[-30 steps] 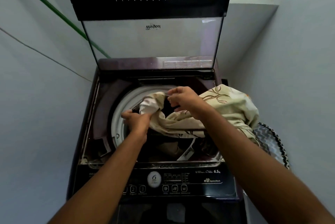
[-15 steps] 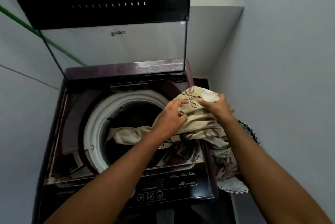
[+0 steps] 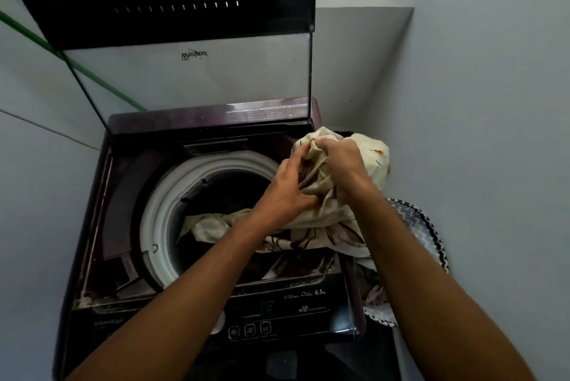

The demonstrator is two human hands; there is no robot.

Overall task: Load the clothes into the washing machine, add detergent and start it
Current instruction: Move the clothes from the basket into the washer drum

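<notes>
— While you stand over the washing machine (image 3: 197,260), what have you got hold of?

— From my head camera, both my hands are on the cream patterned cloth (image 3: 339,214). My left hand (image 3: 285,192) has its fingers curled into the folds, and my right hand (image 3: 340,161) grips a bunched handful just beside it, above the machine's right rear corner.

— Where does the cloth lie?

— Its upper part is gathered in my hands over the machine's right edge. One end trails down into the drum (image 3: 228,195), inside the white ring (image 3: 160,220), and another part hangs outside the machine's right side, over a basket with a zigzag rim (image 3: 428,226).

— And the machine?

— Its lid (image 3: 172,25) stands raised at the back, with the control panel (image 3: 277,309) at the front edge under my forearms.
</notes>
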